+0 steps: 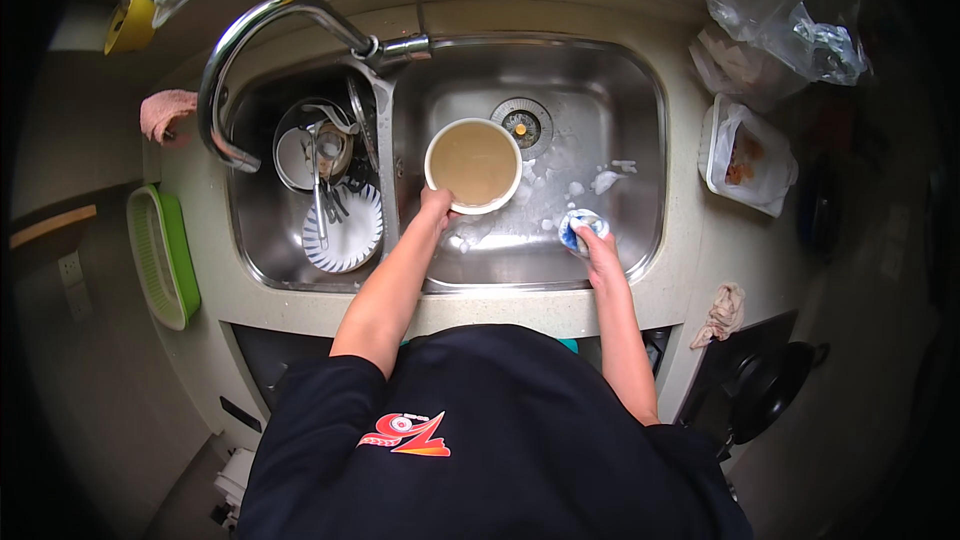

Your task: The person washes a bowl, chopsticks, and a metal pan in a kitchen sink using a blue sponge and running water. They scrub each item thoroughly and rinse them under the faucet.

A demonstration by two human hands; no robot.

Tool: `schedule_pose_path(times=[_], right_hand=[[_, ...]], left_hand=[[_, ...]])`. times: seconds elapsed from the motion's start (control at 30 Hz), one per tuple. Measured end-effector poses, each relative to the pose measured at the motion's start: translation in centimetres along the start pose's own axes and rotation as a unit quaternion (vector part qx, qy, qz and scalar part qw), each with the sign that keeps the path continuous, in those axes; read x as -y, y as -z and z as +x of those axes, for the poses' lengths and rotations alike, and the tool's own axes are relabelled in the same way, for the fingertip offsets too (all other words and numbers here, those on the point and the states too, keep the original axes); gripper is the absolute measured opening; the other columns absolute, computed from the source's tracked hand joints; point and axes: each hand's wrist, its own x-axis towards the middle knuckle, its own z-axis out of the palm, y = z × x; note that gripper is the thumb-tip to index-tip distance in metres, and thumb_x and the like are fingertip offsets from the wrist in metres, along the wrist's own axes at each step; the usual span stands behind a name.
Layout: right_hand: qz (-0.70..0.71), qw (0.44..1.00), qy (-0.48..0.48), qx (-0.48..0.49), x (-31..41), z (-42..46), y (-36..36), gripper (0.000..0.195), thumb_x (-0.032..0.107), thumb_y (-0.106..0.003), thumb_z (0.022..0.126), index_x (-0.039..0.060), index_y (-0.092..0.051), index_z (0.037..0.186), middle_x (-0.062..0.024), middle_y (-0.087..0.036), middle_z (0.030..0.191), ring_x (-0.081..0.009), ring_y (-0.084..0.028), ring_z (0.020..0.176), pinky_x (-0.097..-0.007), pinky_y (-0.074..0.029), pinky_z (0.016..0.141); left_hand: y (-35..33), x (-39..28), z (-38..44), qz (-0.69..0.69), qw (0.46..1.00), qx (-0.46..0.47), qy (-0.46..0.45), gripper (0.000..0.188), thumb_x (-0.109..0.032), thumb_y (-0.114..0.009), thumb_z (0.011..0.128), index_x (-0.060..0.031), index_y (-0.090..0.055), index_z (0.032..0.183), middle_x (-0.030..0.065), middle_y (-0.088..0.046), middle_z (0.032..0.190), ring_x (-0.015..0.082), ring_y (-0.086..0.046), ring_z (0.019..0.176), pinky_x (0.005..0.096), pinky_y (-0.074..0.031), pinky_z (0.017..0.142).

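My left hand point(439, 204) grips the near rim of a round white bowl point(474, 166) filled with cloudy, brownish liquid. The bowl is over the right basin of a stainless steel sink point(630, 127), just left of the drain strainer point(520, 127). Near the basin's front right corner, my right hand point(598, 246) is closed on a blue and white scrubbing cloth or sponge point(583, 230) with foam on it. Patches of suds point(606, 181) lie on the basin floor between the hands. Whether the bowl rests on the basin floor, I cannot tell.
The left basin holds a striped plate point(352, 240), bowls point(294, 157) and utensils. A chrome faucet point(225, 75) arches over it. A green plastic basket point(172, 255) stands at left. On the right counter are a lined white tray point(750, 165), plastic bags point(787, 15) and a crumpled cloth point(722, 313).
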Motion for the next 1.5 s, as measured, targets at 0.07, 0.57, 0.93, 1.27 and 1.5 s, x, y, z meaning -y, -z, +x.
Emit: schedule_pose_path(times=[0.07,0.57,0.93,1.27,1.5], right_hand=[[-0.015,1.0,-0.004,-0.005,-0.1,0.2,0.1,0.037,0.01,-0.069,0.077,0.0028,-0.061,0.112,-0.0052,-0.065,0.103,-0.0148,-0.062,0.093,-0.0274,-0.049,0.081],[-0.317,0.946,0.063,-0.005,-2.0,3.8,0.6,0.051,0.024,-0.082,0.062,0.0012,-0.062,0.103,-0.0154,-0.066,0.098,-0.0295,-0.064,0.091,-0.0358,-0.05,0.081],[-0.391,0.906,0.142,-0.083,-1.0,2.3,0.1,0.068,0.037,-0.074,0.061,-0.0014,-0.054,0.114,-0.0242,-0.063,0.101,-0.0365,-0.062,0.096,-0.0419,-0.051,0.084],[-0.347,0.918,0.163,-0.099,-0.5,0.5,0.2,0.063,0.036,-0.072,0.063,0.002,-0.056,0.113,-0.0242,-0.064,0.099,-0.0367,-0.063,0.092,-0.0417,-0.051,0.081],[-0.232,0.937,0.191,-0.181,-0.5,0.3,1.1,0.058,0.036,-0.074,0.064,0.007,-0.057,0.111,-0.0191,-0.065,0.099,-0.0353,-0.063,0.093,-0.0394,-0.051,0.082]], left_hand=[[0.0,-0.5,-0.1,0.0,1.0,0.006,0.011,0.045,0.009,-0.041,0.082,-0.0008,-0.043,0.126,0.0239,-0.06,0.105,0.0372,-0.068,0.075,0.0443,-0.06,0.049],[-0.4,-4.6,-1.6,0.112,0.991,0.076,0.007,0.042,0.005,-0.05,0.082,0.0051,-0.046,0.123,0.0243,-0.061,0.105,0.0371,-0.068,0.077,0.0447,-0.062,0.052],[2.6,-3.7,0.3,0.13,0.958,0.178,0.184,0.04,0.006,-0.038,0.08,0.0132,-0.042,0.119,0.0263,-0.061,0.098,0.039,-0.066,0.078,0.04,-0.063,0.062],[2.6,-2.6,1.5,-0.019,0.923,0.18,0.34,0.025,0.007,-0.04,0.079,0.0165,-0.048,0.102,0.0304,-0.056,0.1,0.0312,-0.066,0.072,0.0302,-0.063,0.061],[-1.0,-1.4,-7.0,-0.196,0.814,0.332,0.435,0.061,0.005,-0.04,0.084,0.0005,-0.024,0.142,0.0462,-0.016,0.137,0.0302,-0.067,0.067,0.0292,-0.062,0.061]])
